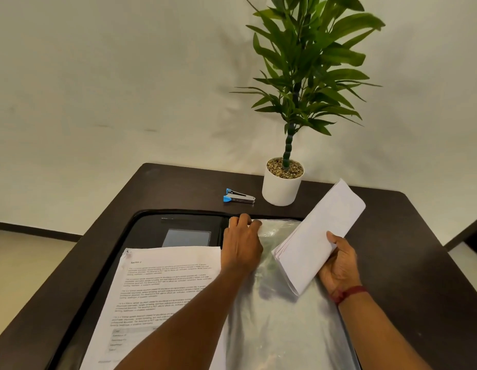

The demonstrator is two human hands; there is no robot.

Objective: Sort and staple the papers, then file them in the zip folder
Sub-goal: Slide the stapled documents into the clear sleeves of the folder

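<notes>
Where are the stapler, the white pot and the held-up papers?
stapler (240, 198): head view, its silver body.
white pot (280, 192): head view, its front wall.
held papers (319, 236): head view, middle of the bundle.

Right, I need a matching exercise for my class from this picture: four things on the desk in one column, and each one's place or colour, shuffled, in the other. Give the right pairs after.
Things
1 stapler
2 plant pot
3 printed page
4 paper bundle

Place or colour
A held in the right hand
B white, near the table's far edge
C lying flat on the folder's left half
D blue and silver

Pairs: 1-D, 2-B, 3-C, 4-A
</notes>
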